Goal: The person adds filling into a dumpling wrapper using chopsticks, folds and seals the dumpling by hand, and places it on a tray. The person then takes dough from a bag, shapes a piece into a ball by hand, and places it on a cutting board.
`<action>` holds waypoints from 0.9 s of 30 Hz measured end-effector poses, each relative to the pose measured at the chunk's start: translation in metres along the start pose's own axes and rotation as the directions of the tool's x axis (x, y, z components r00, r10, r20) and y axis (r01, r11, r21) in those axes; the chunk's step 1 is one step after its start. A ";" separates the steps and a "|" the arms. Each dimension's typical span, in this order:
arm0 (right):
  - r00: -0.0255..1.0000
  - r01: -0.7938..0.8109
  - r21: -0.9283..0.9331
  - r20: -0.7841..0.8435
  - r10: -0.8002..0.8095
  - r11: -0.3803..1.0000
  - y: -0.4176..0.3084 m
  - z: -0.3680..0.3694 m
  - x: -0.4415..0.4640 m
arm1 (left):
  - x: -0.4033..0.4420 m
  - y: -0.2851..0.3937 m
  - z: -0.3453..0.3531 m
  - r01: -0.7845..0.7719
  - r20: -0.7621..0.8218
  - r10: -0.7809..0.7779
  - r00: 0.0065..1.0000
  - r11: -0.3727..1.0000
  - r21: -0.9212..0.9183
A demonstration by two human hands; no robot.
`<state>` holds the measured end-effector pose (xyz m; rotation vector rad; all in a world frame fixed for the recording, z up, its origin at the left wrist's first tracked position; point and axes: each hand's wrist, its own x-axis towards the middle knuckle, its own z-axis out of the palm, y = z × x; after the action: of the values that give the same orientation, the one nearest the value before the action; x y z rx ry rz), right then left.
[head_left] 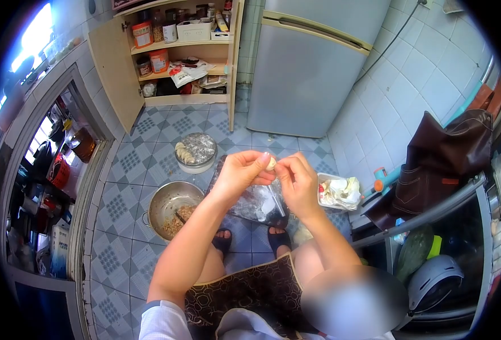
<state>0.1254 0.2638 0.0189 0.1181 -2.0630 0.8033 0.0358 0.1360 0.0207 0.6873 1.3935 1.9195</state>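
Note:
A small pale dumpling (271,163) is pinched between my two hands, raised above a dark floured board (250,208). The fingers of my left hand (243,171) are closed on its left side. From the right, my right hand (297,180) grips its edge with thumb and fingertips. Beyond my left hand, a round floured tray (202,148) carries several finished dumplings (183,153) along its left edge. Below and left of my forearm stands a metal bowl (162,195) with minced filling (178,220) and a dark utensil in it. White flour patches lie on the board, partly hidden by my hands.
To the right of the board is a white container (322,198) with a plastic bag (344,195) in it. An open cupboard (179,102) and a fridge (307,73) stand ahead. A brown apron-like cloth (440,158) hangs at the right, above a dark rack holding a helmet (434,277).

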 end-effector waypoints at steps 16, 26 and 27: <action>0.998 -0.039 -0.030 0.051 0.040 0.999 -0.006 -0.004 -0.001 | -0.002 -0.003 0.002 0.018 0.013 -0.017 1.000 0.995 -0.094; 0.973 -0.214 0.023 0.089 0.211 0.977 0.001 -0.008 -0.006 | -0.003 -0.003 0.007 0.006 0.061 -0.005 0.998 1.000 -0.030; 0.973 -0.215 0.024 0.089 0.212 0.976 0.000 -0.008 -0.005 | -0.003 -0.003 0.007 0.007 0.061 -0.005 0.998 1.000 -0.029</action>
<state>0.1345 0.2677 0.0180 -0.0535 -2.1688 0.9789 0.0434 0.1383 0.0200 0.7207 1.3257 1.8946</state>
